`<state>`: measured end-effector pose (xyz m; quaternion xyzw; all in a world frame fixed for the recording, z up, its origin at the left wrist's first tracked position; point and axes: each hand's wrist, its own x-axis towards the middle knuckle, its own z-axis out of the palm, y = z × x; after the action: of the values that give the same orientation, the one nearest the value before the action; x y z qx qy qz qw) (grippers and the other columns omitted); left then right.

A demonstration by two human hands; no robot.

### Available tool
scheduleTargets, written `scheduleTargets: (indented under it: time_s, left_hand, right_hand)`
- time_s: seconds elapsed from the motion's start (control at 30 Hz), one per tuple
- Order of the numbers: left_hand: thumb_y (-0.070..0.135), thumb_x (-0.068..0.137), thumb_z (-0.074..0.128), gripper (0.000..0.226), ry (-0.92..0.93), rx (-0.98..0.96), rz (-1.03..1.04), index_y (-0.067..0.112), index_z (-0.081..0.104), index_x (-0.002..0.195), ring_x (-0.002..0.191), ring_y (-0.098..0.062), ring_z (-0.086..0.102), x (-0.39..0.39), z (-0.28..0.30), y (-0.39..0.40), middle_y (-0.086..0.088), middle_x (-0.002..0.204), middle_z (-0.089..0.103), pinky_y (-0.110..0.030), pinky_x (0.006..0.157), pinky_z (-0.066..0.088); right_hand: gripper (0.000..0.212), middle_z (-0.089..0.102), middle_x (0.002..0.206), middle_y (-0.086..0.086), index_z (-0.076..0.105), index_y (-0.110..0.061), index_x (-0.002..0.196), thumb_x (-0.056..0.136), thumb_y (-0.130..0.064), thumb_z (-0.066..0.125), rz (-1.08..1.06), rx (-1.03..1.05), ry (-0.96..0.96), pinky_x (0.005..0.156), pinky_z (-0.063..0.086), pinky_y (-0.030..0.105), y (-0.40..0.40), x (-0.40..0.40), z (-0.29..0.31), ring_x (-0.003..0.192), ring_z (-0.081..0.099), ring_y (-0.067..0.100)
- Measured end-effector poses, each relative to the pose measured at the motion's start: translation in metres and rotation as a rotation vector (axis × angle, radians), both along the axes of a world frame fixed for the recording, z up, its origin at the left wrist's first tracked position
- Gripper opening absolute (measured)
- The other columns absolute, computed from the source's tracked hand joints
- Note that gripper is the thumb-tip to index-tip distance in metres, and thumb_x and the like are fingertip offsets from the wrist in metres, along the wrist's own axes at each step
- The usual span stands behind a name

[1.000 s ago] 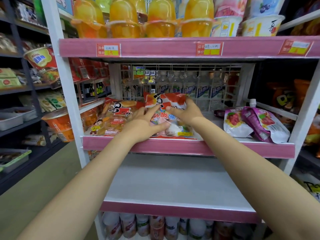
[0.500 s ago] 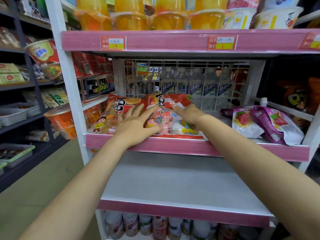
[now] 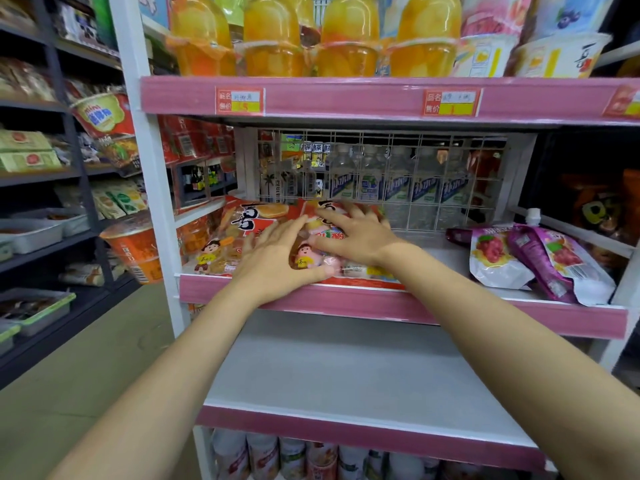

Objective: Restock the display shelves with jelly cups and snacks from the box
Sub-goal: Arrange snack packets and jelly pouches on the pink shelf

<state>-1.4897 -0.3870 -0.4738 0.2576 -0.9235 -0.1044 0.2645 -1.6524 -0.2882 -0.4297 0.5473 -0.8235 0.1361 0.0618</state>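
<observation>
Two red snack bags lie side by side on the middle pink-edged shelf (image 3: pixel 433 311). The left bag (image 3: pixel 239 233) shows a cartoon child and orange snacks. The right bag (image 3: pixel 313 252) holds pink and white pieces. My left hand (image 3: pixel 277 263) lies flat over the seam between the two bags, fingers straight. My right hand (image 3: pixel 356 233) presses flat on top of the right bag, fingers spread toward the left. Orange jelly cups (image 3: pixel 273 39) line the top shelf.
Purple and white fruit pouches (image 3: pixel 540 261) lie at the right of the same shelf. A wire grid (image 3: pixel 398 174) backs the shelf, with bottles behind it. The shelf below (image 3: pixel 346 375) is bare grey. Cans (image 3: pixel 263 455) stand on the bottom shelf. Noodle cups (image 3: pixel 138 251) fill racks to the left.
My right hand has slid from the bag's far right edge onto its top, toward the left. My left hand shifted slightly right and nearer the shelf's front edge.
</observation>
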Motion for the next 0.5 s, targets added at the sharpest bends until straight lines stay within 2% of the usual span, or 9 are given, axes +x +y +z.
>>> scheduleTargets:
  time_s: [0.1,0.2,0.3,0.4,0.5]
  left_hand:
    - [0.096,0.063,0.036,0.108,0.001,0.023,-0.004,0.047,0.009,0.155,0.153,-0.016,0.007,0.001,0.002,0.003,0.01,0.165,0.016,-0.055,0.122,0.003]
    - [0.096,0.067,0.018,0.1,-0.019,0.006,0.012,0.049,0.008,0.155,0.153,-0.014,0.004,0.0,0.002,0.004,0.012,0.166,0.013,-0.055,0.122,0.001]
    - [0.086,0.08,0.004,0.08,-0.047,-0.011,0.033,0.054,0.009,0.152,0.153,-0.012,0.002,-0.004,0.0,0.001,0.018,0.165,0.01,-0.054,0.122,-0.002]
    - [0.072,0.094,0.002,0.06,-0.035,0.004,0.049,0.056,0.012,0.151,0.153,-0.01,0.001,-0.006,-0.001,0.0,0.021,0.164,0.009,-0.053,0.121,-0.004]
    - [0.057,0.104,0.005,0.05,0.016,0.039,0.05,0.052,0.014,0.153,0.153,-0.01,0.003,-0.004,0.002,0.003,0.018,0.165,0.011,-0.049,0.121,-0.004]
  right_hand:
    - [0.078,0.014,0.166,0.004,0.01,-0.062,0.148,0.08,-0.087,0.037,-0.017,0.094,-0.003,0.117,0.013,0.056,0.002,0.004,0.007,0.149,0.012,0.041]
    - [0.079,0.011,0.166,0.004,0.007,-0.06,0.15,0.082,-0.084,0.039,0.017,0.143,-0.002,0.118,0.014,0.056,0.009,0.008,0.006,0.15,0.011,0.041]
    - [0.076,0.003,0.167,0.0,0.003,-0.057,0.151,0.086,-0.081,0.034,-0.012,0.114,0.06,0.118,0.006,0.058,0.008,0.007,-0.003,0.152,0.002,0.036]
    - [0.079,-0.009,0.167,-0.003,0.001,-0.052,0.153,0.085,-0.082,0.028,-0.005,0.066,0.14,0.118,-0.004,0.063,0.002,0.009,-0.004,0.152,-0.013,0.032]
    - [0.078,-0.005,0.167,-0.006,0.007,-0.05,0.153,0.085,-0.084,0.024,0.068,0.01,0.18,0.118,-0.006,0.063,0.007,0.011,-0.007,0.153,-0.011,0.03]
